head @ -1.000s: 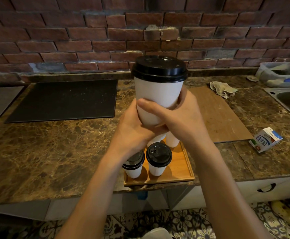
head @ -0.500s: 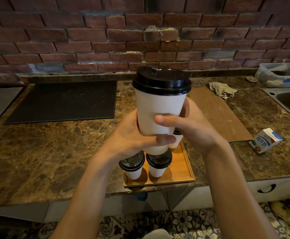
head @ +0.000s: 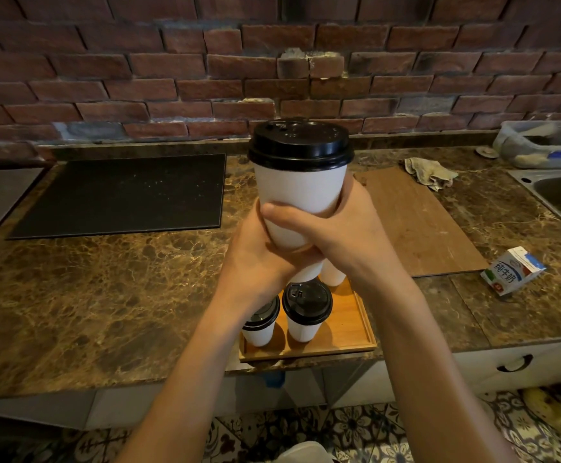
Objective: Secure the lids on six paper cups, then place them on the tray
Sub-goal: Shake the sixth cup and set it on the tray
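**Writing:** the small white, blue and green milk carton [head: 511, 275] lies tilted well to the right of the shallow rectangular wooden tray [head: 356, 325] and bears the characters 纯牛奶 on its near face; the marks moulded into the lids are too small to read.

**Hands:** the tall white paper cup [head: 301, 195], closed by a round black plastic lid [head: 301, 142], is held upright in the air above the far end of the tray; the left hand [head: 255, 262] curls round its lower part from the left; the right hand [head: 349, 242] wraps the same part from the right, overlapping the left; the right thumb lies pressed flat across the near wall of the cup; the other fingers pass behind the cup, and their spread cannot be told.

**On the tray:** two smaller lidded white cups stand side by side at its near left, the right-hand cup [head: 306, 324] fully shown, the left-hand cup [head: 259, 329] partly covered by the left forearm; a third white cup [head: 334, 275] shows at the far end under the right hand, its top hidden.

**Surroundings:** the tray sits at the near edge of the brown marble counter [head: 105, 295]; a black rectangular mat [head: 122, 195] lies far left of the tray, a thin brown wooden board [head: 416, 222] just beyond its right side, and a crumpled beige cloth [head: 429, 172] farther off in that direction.
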Tool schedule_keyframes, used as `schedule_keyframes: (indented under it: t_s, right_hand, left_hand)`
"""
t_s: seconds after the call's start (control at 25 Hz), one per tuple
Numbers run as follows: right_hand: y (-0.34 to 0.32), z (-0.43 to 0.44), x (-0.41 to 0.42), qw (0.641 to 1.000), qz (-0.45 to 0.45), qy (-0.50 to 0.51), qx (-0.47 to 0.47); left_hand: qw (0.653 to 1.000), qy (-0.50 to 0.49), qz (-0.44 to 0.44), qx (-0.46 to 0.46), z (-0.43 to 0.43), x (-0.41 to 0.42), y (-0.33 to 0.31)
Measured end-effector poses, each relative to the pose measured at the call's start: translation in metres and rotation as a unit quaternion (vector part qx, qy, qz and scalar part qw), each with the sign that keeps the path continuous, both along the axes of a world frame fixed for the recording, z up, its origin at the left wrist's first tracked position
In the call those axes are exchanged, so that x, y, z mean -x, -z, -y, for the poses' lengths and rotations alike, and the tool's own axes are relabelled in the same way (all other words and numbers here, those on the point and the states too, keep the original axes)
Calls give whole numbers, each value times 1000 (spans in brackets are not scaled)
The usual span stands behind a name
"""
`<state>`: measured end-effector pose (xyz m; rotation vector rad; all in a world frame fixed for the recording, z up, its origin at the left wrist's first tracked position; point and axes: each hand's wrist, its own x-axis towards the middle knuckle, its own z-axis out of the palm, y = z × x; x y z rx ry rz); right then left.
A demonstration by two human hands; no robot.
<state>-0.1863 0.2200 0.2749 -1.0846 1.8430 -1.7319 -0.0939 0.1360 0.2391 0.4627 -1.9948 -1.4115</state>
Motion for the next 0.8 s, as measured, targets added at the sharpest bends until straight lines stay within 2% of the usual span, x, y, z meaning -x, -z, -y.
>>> schedule_keyframes:
  t_s: [0.2,0.32,0.4,0.52,0.8]
  right_hand:
    - [3,0,-7,999,-21,34,3]
    - [-1,-2,-7,999,-25,38,-4]
    - [-5,-5,-3,1000,-16,17,4]
    - [-9,-10,2,1000,-1,-29,5]
    - [-11,-22,11,988,37,-151,13]
  left_hand:
    - [998,-37,43,23,1,-1,3]
    - [999,-22,33,3,1,-1,2]
    - [1000,9,13,-26,3,-2,0]
    - [999,46,13,-13,6,-6,-3]
    - [989,138,14,-51,7,-19,-8]
